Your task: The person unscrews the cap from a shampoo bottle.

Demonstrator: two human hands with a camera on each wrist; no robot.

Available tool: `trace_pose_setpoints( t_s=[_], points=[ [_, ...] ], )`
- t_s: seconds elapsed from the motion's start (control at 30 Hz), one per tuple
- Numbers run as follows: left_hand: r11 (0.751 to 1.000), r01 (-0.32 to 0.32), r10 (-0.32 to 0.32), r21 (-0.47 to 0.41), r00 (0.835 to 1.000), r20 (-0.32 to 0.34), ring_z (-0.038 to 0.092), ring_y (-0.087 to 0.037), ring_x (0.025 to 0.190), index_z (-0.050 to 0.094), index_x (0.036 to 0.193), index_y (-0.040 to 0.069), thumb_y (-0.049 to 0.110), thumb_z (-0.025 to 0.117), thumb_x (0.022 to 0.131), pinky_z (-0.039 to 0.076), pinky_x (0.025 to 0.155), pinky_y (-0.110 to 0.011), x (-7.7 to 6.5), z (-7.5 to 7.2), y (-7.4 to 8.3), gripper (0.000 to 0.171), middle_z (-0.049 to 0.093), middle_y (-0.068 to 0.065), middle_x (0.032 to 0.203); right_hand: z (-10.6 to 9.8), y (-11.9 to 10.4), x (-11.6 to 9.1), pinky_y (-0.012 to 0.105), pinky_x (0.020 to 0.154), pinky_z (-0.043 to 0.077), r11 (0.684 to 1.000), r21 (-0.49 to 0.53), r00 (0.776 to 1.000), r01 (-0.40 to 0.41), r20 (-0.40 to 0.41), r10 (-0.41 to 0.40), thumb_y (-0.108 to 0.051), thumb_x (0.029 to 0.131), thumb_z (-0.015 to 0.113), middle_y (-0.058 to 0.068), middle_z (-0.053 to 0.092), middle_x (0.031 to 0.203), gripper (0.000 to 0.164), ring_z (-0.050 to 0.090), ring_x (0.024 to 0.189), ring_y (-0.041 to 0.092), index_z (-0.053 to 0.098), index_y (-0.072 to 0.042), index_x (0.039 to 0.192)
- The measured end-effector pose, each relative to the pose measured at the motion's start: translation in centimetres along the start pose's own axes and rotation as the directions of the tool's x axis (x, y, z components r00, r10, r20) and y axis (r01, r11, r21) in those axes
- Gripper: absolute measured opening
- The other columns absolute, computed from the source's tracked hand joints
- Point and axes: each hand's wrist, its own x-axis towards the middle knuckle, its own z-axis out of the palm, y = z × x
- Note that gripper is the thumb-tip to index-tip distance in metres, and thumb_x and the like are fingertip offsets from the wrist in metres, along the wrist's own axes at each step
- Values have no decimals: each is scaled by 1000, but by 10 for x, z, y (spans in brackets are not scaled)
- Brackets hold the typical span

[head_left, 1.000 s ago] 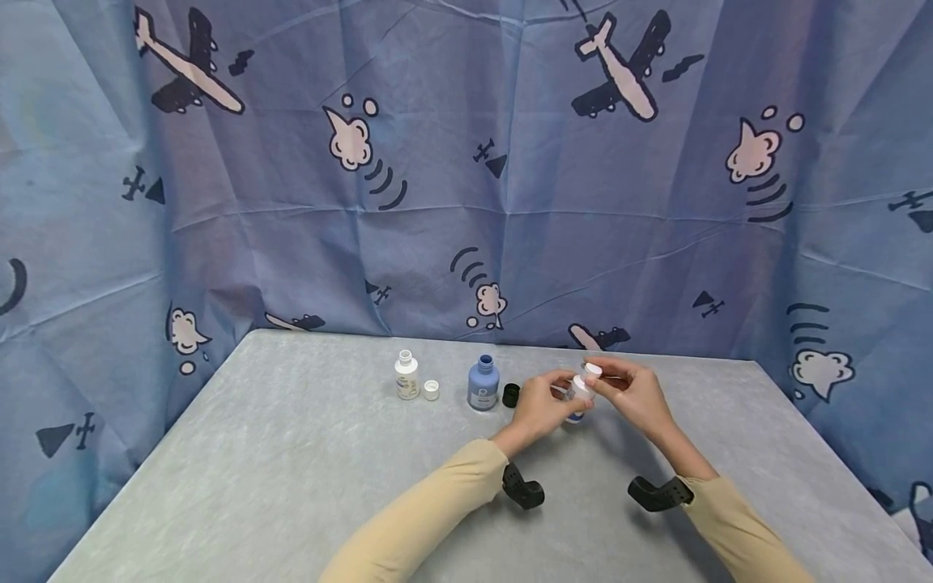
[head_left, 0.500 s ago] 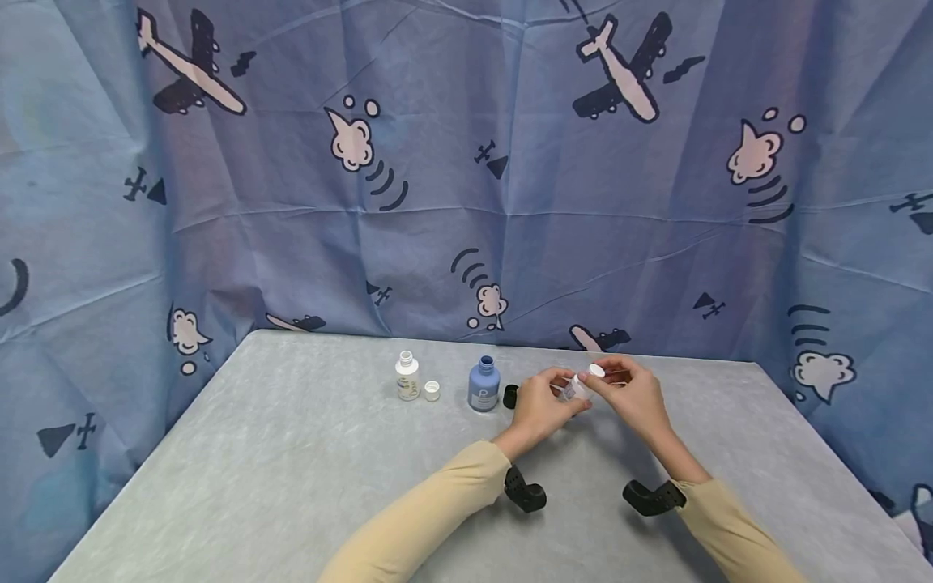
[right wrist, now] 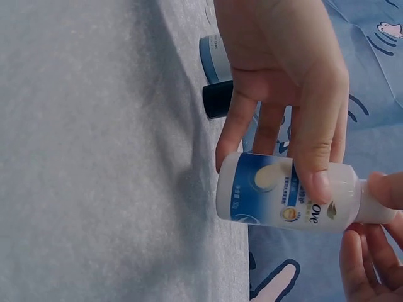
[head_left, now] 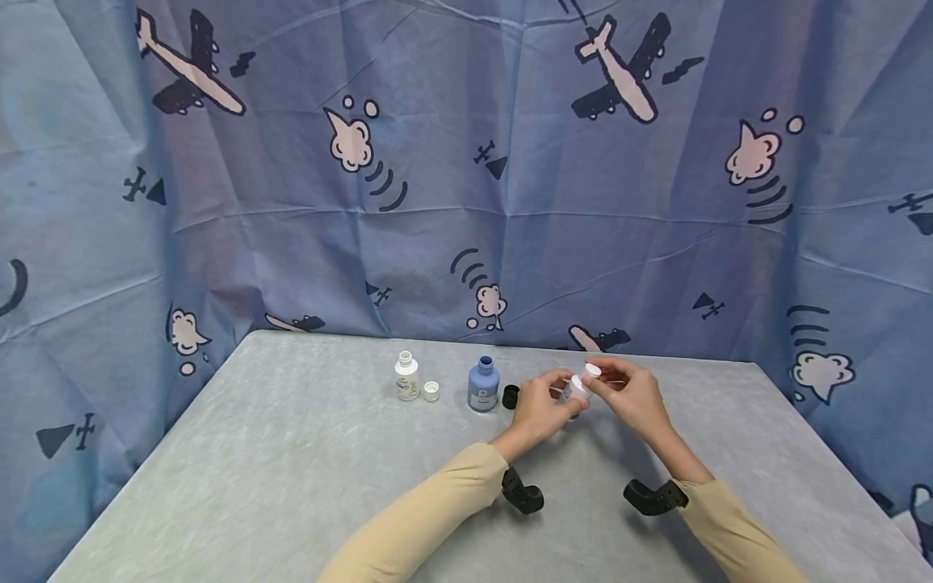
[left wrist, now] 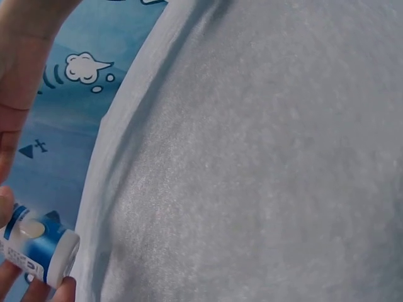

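Observation:
My left hand [head_left: 539, 409] grips a small white bottle [right wrist: 271, 189] with a blue label band, seen lifted off the table in the right wrist view. In that view its thumb lies across the label. My right hand [head_left: 636, 398] pinches the white cap [head_left: 593, 370] at the bottle's neck. Part of the cap is hidden by the right fingers [right wrist: 385, 189]. The left wrist view shows the bottle's blue lower part [left wrist: 44, 242] and its white base, with fingertips under it. To the left of the hands lies a black cap [head_left: 511, 396].
A blue bottle [head_left: 483, 386] without a cap stands left of the black cap. Farther left are an uncapped white bottle [head_left: 406, 376] and a loose white cap [head_left: 432, 391]. A printed blue curtain [head_left: 437, 162] hangs behind the grey table [head_left: 255, 470].
Both hands keep hold of the bottle and its cap. The cap end shifts slightly right, then back left. My right wrist sits a little farther left than one second ago.

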Motion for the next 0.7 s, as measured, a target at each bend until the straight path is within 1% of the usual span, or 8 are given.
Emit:
trace_pose_setpoints(
  t_s=[0.13,0.3,0.43,0.5,0.57,0.63,0.67,0.7],
  points=[
    [1000,-3,3,-14,1000,17,67,-9,82,69,115,12,21,77,79,49,70,-13,0,-1,-1,38,74,-6,99,-1,-2,-1,8,71,48,1000,25,1000,16,13,-17,-14,87,71,19,71,101,33,60,82,-5,67,-1,117],
    [1000,-11,12,-22,998,54,68,-13,86,66,119,9,20,75,83,51,74,-14,0,-1,-3,39,72,-8,105,0,1,0,7,72,48,996,71,998,49,35,-52,-8,87,69,21,69,106,34,65,88,5,64,0,120],
    [1000,-2,3,-12,996,91,68,-13,89,63,123,8,22,72,85,51,74,-15,0,-2,-3,41,71,-8,109,1,3,0,7,75,47,993,98,995,70,60,-76,-5,89,65,22,67,112,34,61,91,1,61,2,123],
    [1000,21,-20,-10,996,92,67,-12,89,63,123,9,23,73,85,50,74,-14,0,-3,-3,42,71,-7,109,2,4,0,6,76,46,992,101,995,71,64,-77,-9,91,64,22,66,114,34,58,93,-3,60,1,123],
    [999,43,-42,-14,996,74,67,-11,88,64,122,10,25,75,83,50,74,-14,0,-3,-2,44,71,-7,107,3,6,0,6,75,46,993,93,996,66,53,-71,-18,92,64,21,66,113,36,58,93,-2,60,1,122],
    [998,61,-60,-26,997,42,67,-10,87,65,120,10,25,77,80,50,73,-15,-1,-3,-2,44,72,-6,104,7,17,2,8,70,46,991,120,998,65,16,-67,-26,88,69,14,68,106,39,58,87,0,63,-3,120],
    [997,69,-69,-32,997,25,66,-10,85,66,118,10,25,78,78,50,73,-15,-1,-3,-1,44,72,-6,102,7,18,3,9,69,46,992,113,999,54,0,-54,-30,87,70,11,67,102,41,59,84,1,63,-3,118],
    [996,74,-74,-39,997,8,66,-10,84,67,116,10,25,80,77,50,72,-15,-1,-3,-1,44,73,-6,100,8,19,3,13,65,48,994,104,999,40,-22,-38,-33,85,72,8,67,98,43,59,81,1,64,-5,116]
  ],
)
